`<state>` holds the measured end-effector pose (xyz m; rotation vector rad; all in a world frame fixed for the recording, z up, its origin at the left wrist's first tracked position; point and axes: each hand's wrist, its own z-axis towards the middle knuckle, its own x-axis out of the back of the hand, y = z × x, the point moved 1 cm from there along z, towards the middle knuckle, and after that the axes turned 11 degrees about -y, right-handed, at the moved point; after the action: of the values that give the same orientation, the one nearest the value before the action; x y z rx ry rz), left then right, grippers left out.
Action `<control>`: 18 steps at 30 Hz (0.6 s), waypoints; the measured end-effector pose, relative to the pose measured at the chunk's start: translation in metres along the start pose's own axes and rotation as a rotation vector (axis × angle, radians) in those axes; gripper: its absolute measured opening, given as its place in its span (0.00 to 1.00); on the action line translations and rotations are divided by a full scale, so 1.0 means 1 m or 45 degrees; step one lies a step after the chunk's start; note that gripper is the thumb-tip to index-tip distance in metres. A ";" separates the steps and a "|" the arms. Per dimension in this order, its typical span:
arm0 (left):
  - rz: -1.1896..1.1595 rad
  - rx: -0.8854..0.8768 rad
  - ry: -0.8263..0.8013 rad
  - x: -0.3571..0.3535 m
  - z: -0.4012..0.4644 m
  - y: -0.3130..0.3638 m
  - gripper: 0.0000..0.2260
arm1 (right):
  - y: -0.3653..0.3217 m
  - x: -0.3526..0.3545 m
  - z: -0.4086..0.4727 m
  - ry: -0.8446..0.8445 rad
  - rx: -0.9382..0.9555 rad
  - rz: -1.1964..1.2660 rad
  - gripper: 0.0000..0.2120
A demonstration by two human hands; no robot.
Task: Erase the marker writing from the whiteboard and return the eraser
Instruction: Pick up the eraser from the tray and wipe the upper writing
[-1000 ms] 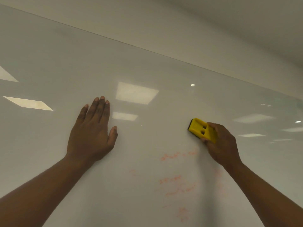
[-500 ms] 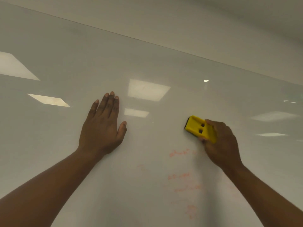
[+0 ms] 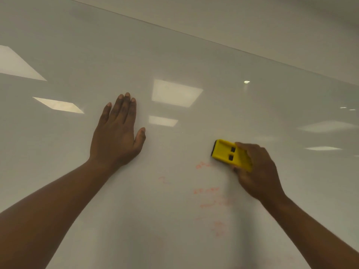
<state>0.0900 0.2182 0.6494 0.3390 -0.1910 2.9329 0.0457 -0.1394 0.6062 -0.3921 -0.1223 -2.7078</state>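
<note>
Right hand (image 3: 258, 171) fingers wrapped round yellow eraser (image 3: 230, 154), pressed on whiteboard (image 3: 194, 55) | orange writing (image 3: 206, 191) just below fingers | left hand (image 3: 116, 136) flat, splayed | eraser looks light, rigid; I grip its sides.

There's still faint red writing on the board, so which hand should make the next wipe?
Right. The right hand already grips the yellow eraser just above the red marks; the left hand lies flat and empty on the whiteboard.

Office: wall whiteboard (image 3: 194, 55), reflected ceiling panels (image 3: 175, 93)
</note>
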 end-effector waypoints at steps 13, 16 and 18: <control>0.001 0.020 0.011 0.000 -0.002 0.002 0.34 | 0.007 0.001 -0.005 0.169 -0.418 0.108 0.27; 0.001 0.021 0.007 0.000 -0.003 0.002 0.34 | -0.027 -0.016 -0.001 0.244 -0.386 0.129 0.26; 0.005 0.020 0.010 0.000 -0.003 0.002 0.34 | -0.050 -0.028 0.001 0.250 -0.320 0.126 0.27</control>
<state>0.0893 0.2169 0.6458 0.3297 -0.1675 2.9403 0.0506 -0.0828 0.5975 -0.1947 0.2869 -2.6510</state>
